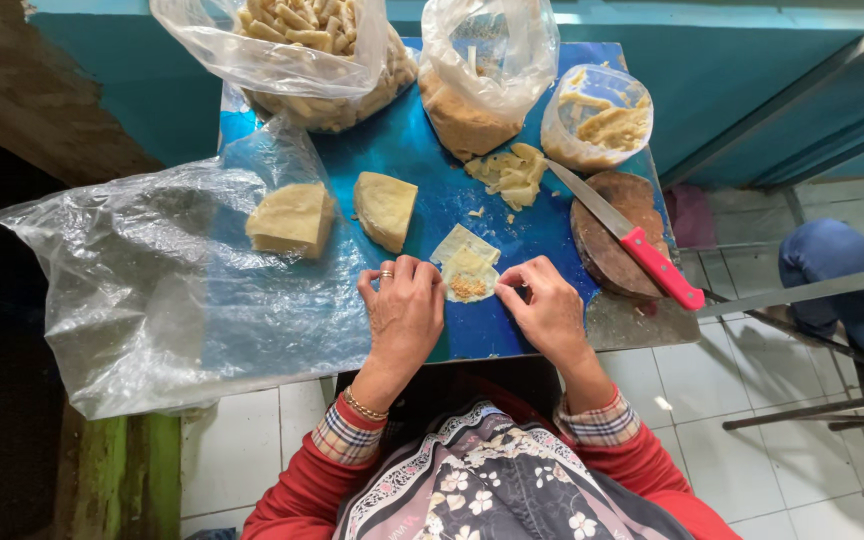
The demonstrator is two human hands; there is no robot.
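While both hands sat at the near edge of the blue table (552, 225), left hand (404, 305) and right hand (549, 305) pinched the edges of a filled wrapper (468, 272), fingers curled, lightly closed on it. Farther: two dough blocks (337, 212), red-handled knife (624, 236) on a round board (604, 250). Farthest: bags of rolls (317, 55) and filling (467, 110).

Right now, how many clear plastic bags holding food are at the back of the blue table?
3. The bag of rolled pieces sits back left, the bag of crumbly filling in the middle, and the small bag back right. None seems hidden.
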